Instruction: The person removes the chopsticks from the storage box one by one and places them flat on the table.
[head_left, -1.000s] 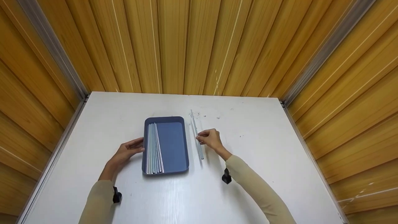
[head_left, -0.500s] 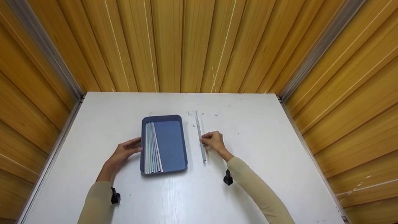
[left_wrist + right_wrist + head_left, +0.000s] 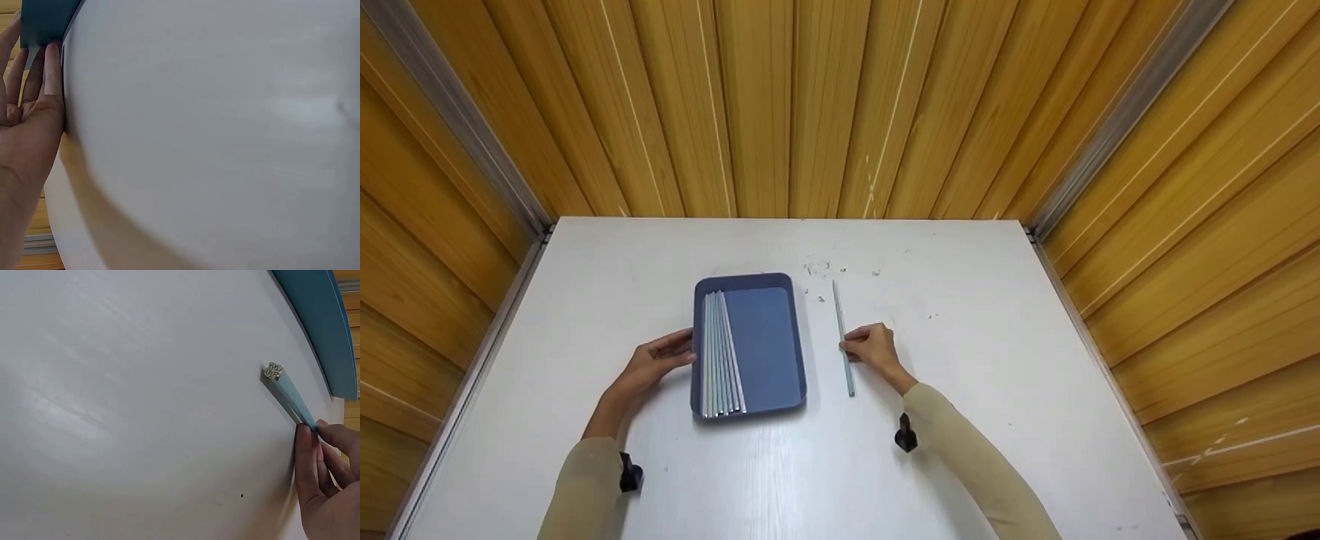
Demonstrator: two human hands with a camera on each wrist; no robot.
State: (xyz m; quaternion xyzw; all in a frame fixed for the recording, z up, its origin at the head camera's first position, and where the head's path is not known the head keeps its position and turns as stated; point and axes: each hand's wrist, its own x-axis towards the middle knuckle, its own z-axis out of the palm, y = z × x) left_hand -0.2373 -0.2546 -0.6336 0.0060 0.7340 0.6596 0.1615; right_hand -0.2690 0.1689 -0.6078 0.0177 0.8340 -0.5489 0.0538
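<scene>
A blue rectangular tray (image 3: 769,345) holds several long thin sticks (image 3: 720,352), pale blue and pinkish, side by side along its left side. My left hand (image 3: 652,367) touches the tray's left wall with its fingertips; in the left wrist view the fingers lie fairly straight against the tray (image 3: 48,22). To the right of the tray, my right hand (image 3: 874,347) pinches a light-blue stick (image 3: 850,379) between thumb and fingers. This stick lies along the tabletop, roughly parallel to the tray. Its near end, in the right wrist view, shows a small pale flower-like pattern (image 3: 273,371).
Small dark specks (image 3: 821,298) dot the white table (image 3: 990,315) beyond the held stick. Wood-patterned panels (image 3: 825,112) stand at the back and both sides. A black device (image 3: 906,433) sits at the right wrist, another (image 3: 631,474) at the left.
The right hand has shifted the stick a little away from the tray and down onto the table; its shadow now meets it. The left hand stays at the tray.
</scene>
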